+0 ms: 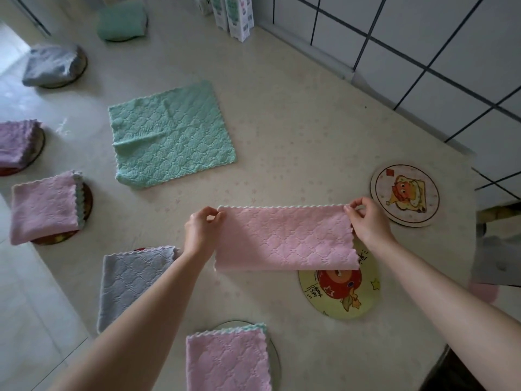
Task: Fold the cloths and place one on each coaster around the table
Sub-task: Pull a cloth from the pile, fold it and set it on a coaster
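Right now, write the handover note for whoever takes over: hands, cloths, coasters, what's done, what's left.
Hands: left hand and right hand each pinch a top corner of the pink cloth, which is folded once and partly covers the apple coaster.
Done: six folded cloths lie around the table's left and near edges.
Left: finish folding the pink cloth and place it, then fold the flat green cloth. The apple coaster and the cartoon coaster have no folded cloth yet.

Table (282, 131) bears coasters (404, 195) and a green cloth (172, 134).
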{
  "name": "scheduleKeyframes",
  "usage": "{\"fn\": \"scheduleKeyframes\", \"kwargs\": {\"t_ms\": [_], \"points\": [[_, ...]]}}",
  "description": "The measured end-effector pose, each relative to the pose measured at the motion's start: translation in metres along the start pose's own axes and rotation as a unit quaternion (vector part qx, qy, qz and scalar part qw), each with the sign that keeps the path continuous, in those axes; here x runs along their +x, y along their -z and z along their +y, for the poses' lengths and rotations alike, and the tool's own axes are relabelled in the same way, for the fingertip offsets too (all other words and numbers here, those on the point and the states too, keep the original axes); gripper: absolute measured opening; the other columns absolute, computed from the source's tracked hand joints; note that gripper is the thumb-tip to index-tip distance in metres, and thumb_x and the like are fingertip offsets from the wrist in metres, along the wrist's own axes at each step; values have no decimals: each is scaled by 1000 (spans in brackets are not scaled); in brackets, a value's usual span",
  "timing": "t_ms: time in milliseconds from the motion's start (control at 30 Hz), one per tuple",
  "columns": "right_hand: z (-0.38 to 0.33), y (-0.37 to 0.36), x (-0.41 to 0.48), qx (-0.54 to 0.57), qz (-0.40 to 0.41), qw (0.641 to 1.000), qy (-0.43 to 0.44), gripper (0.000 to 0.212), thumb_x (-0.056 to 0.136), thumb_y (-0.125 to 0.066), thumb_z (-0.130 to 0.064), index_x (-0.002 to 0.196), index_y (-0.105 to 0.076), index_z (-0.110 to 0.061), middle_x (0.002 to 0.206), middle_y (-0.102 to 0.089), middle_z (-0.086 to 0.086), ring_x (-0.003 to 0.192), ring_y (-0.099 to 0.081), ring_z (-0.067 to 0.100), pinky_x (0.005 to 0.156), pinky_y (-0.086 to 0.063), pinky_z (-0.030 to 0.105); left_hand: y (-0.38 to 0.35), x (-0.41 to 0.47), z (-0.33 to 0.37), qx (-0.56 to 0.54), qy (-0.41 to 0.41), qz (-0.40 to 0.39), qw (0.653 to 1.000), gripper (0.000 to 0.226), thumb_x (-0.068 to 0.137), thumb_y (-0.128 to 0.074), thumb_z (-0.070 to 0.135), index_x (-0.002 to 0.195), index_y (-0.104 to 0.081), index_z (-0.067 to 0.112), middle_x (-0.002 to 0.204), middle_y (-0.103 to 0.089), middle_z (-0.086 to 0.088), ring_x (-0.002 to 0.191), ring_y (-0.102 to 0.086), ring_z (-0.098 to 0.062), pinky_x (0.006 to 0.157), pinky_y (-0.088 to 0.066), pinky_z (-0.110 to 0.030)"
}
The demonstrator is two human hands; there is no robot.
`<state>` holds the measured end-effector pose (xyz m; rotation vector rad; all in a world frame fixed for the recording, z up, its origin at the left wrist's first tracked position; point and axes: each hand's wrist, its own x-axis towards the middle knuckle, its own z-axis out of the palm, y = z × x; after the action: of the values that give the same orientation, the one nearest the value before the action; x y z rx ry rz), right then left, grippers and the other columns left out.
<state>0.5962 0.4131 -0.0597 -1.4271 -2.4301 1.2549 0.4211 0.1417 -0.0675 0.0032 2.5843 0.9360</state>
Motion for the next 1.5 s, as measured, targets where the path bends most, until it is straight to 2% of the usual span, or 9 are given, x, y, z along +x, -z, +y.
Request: {"fn": "scheduleKeyframes", "kwargs": {"t_ms": [133,233,300,433,533,600,833,1200,1500], "points": [[-3,-4,5,-35,12,999,-10,18,91,-58,-26,92,-54,-9,87,-63,7,65,-54,15,51,-38,25,-1,1,3,32,7,13,999,24,88,-58,36,94,-70,15,84,-64,-7,77,-56,-22,66,-35,-25],[-8,2,1,-42,20,999,-17,16,91,-58,-23,96,-55,-8,92,-64,9,69,-55,16,52,-39,24,1,2,-1,20,18,36,999,31,86,-54,46,85,-67,18,83,-69,-3,72,-63,-23,70,-50,-29],[-10,8,-10,-87,28,995,28,19,92,-55,-17,108,-54,-6,105,-61,10,83,-57,16,66,-46,23,7,-8,-2,32,-3,62,998,27,88,-52,45,85,-63,20,87,-70,0,71,-65,-24,70,-54,-35],[-4,7,-60,-214,19,949,230,38,93,-48,-12,130,-45,-5,130,-51,9,119,-49,18,99,-41,25,6,-62,3,141,-232,113,956,23,92,-54,22,113,-60,14,121,-55,-4,104,-55,-21,81,-49,-33],[8,-14,-98,-262,-16,904,337,50,85,-51,1,135,-44,-3,137,-49,13,129,-44,25,108,-38,38,-18,-108,-8,192,-417,-18,888,42,95,-48,20,137,-46,13,150,-36,-6,141,-28,-21,114,-28,-39],[15,-31,-117,-300,-40,876,375,57,82,-47,6,138,-42,-3,141,-46,12,133,-40,27,112,-32,42,-37,-129,-17,236,-452,-86,856,52,97,-42,29,146,-33,14,156,-23,-4,146,-12,-20,118,-18,-41],[35,-47,-128,-391,-57,841,369,59,84,-22,-6,141,-38,-2,148,-37,13,137,-34,32,107,-37,47,-61,-143,-33,335,-414,-124,838,66,93,-35,46,148,-27,9,156,-25,-7,145,-13,-26,114,-12,-43],[69,2,-134,-432,-40,823,367,63,79,-23,1,137,-45,-5,143,-45,10,131,-43,31,101,-45,44,-22,-144,-75,371,-266,-63,887,70,89,-28,47,147,-30,7,155,-26,-7,144,-19,-23,112,-10,-49],[37,-7,-122,-472,-48,818,325,57,50,-74,7,104,-60,-4,112,-61,15,96,-59,37,77,-54,46,-20,-143,-76,372,-248,-61,892,70,88,-27,46,145,-34,6,154,-30,-9,143,-22,-22,112,-22,-53]]}}
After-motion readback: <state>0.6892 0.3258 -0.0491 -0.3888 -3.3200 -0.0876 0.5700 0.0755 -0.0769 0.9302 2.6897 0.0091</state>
